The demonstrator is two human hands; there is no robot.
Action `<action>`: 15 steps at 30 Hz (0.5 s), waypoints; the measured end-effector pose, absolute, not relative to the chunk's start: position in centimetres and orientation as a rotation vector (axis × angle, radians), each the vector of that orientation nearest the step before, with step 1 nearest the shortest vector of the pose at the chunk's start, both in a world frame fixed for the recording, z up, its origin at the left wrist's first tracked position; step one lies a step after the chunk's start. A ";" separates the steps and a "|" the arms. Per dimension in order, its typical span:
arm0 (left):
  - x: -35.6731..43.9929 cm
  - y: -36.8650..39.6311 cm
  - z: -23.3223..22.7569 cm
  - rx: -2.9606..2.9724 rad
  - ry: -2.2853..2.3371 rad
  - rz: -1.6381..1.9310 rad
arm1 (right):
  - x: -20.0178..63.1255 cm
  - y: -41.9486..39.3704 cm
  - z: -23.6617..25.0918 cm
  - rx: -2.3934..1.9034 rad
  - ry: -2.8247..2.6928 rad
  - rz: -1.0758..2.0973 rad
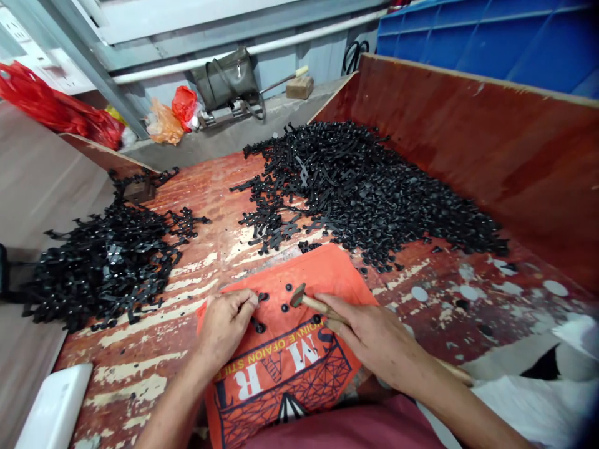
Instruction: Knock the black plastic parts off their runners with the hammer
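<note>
My left hand (228,323) is closed, thumb and finger pinched on a small black linked piece (259,325) whose ends stick out beside the fingertips. My right hand (367,327) is wrapped round the wooden handle of a small hammer (297,295), its metal head pointing toward the left hand, just above the cloth. Both hands rest over an orange printed cloth (327,268). Between them lie several small round black studs (285,308). Part of the black piece is hidden by my left hand.
A large heap of black pieces (350,181) lies beyond the cloth, and another heap (112,262) at the left. A wooden side board (477,143) bounds the right. A white box-like object (58,405) lies at the lower left. A dark bag (229,78) sits at the back.
</note>
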State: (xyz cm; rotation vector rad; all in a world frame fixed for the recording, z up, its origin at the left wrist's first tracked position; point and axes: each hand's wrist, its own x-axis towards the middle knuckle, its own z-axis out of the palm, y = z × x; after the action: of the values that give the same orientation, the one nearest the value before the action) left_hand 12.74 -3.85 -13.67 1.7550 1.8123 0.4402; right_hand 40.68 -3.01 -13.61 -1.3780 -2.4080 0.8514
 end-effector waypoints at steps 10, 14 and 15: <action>12.2 -3.8 -14.1 1.654 1.698 0.466 | 40.7 -3.0 -13.5 -1.374 -2.414 0.850; 12.4 -3.9 -14.2 1.685 1.742 0.421 | 40.7 -3.0 -13.4 -1.401 -2.415 0.861; 12.4 -3.9 -14.2 1.690 1.743 0.422 | 40.7 -3.0 -13.4 -1.406 -2.418 0.862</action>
State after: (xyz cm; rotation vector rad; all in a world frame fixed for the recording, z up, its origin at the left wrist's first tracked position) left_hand 12.43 -3.86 -14.17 1.6902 1.7434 0.4217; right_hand 40.68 -2.98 -13.43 -1.4059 -2.4184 0.8620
